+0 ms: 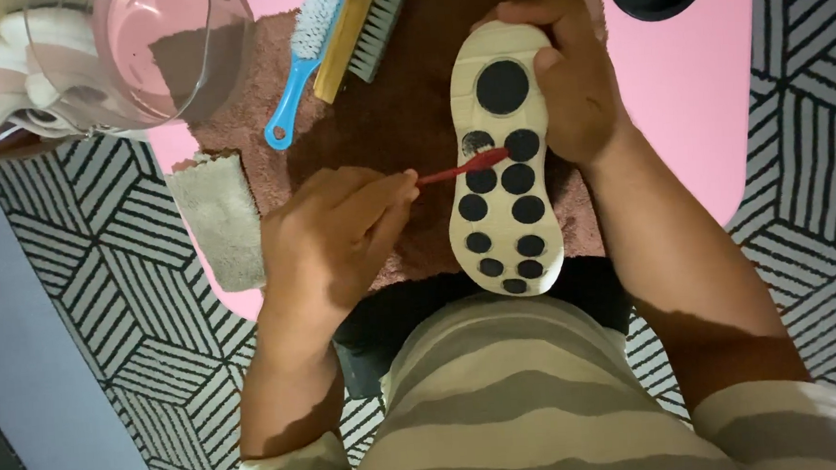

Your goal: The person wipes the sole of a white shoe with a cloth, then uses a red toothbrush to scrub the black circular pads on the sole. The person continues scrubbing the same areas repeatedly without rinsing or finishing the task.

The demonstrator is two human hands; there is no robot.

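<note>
- Shoe (502, 164): sole up, centre of frame, over brown towel (402, 112).
- Right hand (572, 74): grip closed around shoe's far end, 1 o'clock.
- Left hand (337, 234): grip pinching red toothbrush (457, 169), bristles on sole, 9 o'clock.
- Blue brush (304, 64), wooden brush (364, 28): 11 o'clock.

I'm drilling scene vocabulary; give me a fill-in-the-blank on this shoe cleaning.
1. The left hand holds a thin ____ brush.
2. The right hand grips the shoe with its ____ facing up.
3. The sole's round pads are ____.
4. The brush lying on the brown towel has a ____ handle.

Missing: red; sole; black; blue
</note>
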